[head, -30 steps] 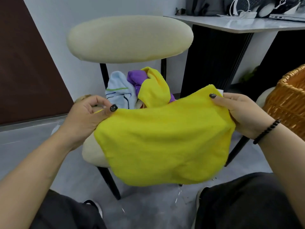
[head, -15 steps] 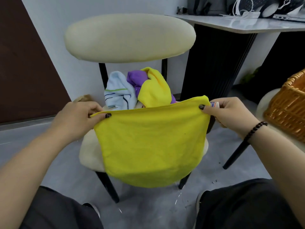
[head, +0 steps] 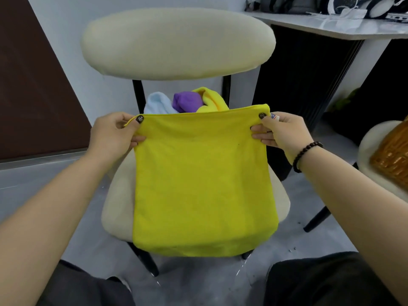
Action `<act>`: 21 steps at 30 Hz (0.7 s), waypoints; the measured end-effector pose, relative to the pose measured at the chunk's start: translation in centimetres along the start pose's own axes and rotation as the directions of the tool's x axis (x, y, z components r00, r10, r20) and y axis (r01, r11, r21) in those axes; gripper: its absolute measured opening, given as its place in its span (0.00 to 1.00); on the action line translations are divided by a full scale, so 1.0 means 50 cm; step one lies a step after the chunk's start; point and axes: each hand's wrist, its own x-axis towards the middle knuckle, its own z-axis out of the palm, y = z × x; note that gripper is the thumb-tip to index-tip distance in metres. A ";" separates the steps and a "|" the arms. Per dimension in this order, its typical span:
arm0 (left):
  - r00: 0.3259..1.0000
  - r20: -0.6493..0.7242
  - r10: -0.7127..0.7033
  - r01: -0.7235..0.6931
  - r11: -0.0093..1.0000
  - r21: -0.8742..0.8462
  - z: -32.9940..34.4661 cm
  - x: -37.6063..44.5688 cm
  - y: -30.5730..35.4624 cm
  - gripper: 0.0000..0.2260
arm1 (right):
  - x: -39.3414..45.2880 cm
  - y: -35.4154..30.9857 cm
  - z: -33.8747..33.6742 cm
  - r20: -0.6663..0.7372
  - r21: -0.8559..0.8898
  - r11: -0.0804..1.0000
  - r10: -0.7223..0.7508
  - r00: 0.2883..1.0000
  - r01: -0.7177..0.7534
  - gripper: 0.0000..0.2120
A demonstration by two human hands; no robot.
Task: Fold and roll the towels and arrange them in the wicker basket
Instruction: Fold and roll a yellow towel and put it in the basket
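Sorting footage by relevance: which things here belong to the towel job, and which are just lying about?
Job:
yellow towel, held up by the left hand and right hand
towel pile on the chair
basket

Lying about:
desk with its clutter
bracelet

yellow towel [head: 203, 184] hangs flat before chair; wicker basket [head: 391, 160] at far right.
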 end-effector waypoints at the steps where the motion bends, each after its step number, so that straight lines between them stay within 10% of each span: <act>1: 1.000 0.007 -0.010 0.010 1.000 -0.008 0.005 0.012 0.000 0.05 | 0.016 0.004 0.006 -0.005 0.006 1.000 0.004 1.000 -0.004 0.04; 12: 0.994 0.029 0.102 -0.103 0.995 0.020 0.022 0.045 0.003 0.05 | 0.094 0.052 0.029 -0.018 0.133 0.991 0.013 1.000 -0.010 0.04; 21: 0.949 0.315 -0.015 -0.039 0.986 0.163 -0.030 -0.031 -0.043 0.06 | 0.046 0.046 -0.023 0.152 -0.147 0.986 0.098 0.983 -0.076 0.09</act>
